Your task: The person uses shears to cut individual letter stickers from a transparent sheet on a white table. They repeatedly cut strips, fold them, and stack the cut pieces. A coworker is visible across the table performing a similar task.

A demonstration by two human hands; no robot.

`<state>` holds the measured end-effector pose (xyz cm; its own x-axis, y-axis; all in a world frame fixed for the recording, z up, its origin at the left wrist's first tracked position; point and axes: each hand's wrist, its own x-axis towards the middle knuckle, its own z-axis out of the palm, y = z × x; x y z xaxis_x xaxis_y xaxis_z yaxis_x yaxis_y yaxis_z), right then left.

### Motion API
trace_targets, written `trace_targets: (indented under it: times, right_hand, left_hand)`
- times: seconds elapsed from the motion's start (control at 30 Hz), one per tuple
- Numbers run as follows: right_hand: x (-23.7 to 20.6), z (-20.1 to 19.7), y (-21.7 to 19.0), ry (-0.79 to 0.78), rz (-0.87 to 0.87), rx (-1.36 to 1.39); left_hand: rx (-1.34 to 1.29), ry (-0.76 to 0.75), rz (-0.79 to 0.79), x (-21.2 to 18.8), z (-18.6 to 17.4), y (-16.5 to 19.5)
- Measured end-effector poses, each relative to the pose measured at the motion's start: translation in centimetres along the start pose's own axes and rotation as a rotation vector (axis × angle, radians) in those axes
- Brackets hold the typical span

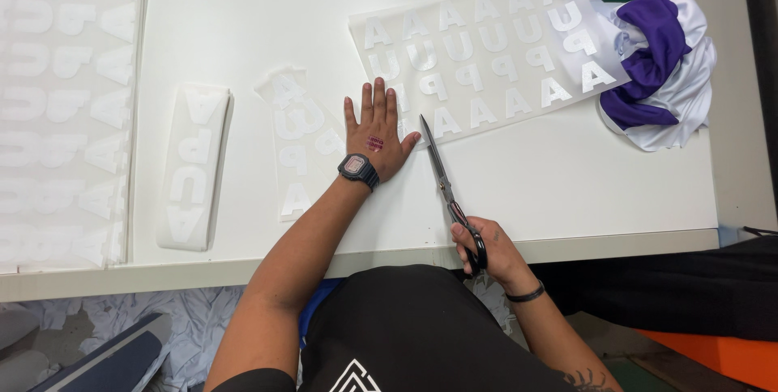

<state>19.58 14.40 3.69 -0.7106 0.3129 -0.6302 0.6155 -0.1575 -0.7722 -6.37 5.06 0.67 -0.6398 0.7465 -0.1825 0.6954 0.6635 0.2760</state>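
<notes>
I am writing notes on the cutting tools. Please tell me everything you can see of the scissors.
The scissors are long, with slim grey metal blades and black handle loops. The blades look shut or nearly so, lying low over the white table, tip pointing away toward the clear sheet of white letters. The right hand grips the loops at the table's near edge. The left hand lies flat beside the tip.

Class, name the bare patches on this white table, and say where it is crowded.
Bare: below the clear letter sheet, right of the scissors, to the table edge; also top middle. Crowded: left side, with letter strips and the left hand.
</notes>
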Motion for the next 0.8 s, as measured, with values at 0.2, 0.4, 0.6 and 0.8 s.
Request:
trace_targets:
  times: [0.2, 0.4, 0.6, 0.8]
  right_hand:
    - [2.2, 0.1, -1.0, 0.044, -0.018, -0.018]
    - [4.9, 0.0, -2.8, 0.037, -0.037, -0.012]
    - [8.1, 0.4, -5.9, 0.036, -0.056, -0.007]
    - [11.6, 1.4, -11.3, 0.008, -0.108, 0.015]
  left_hand:
    - [0.000, -0.011, 0.002, -0.1, 0.1, -0.1]
    - [0.009, -0.005, 0.003, -0.1, 0.0, -0.1]
    - [0.010, -0.003, 0.005, -0.1, 0.0, -0.3]
    - [0.006, -0.001, 0.002, -0.3, -0.2, -0.4]
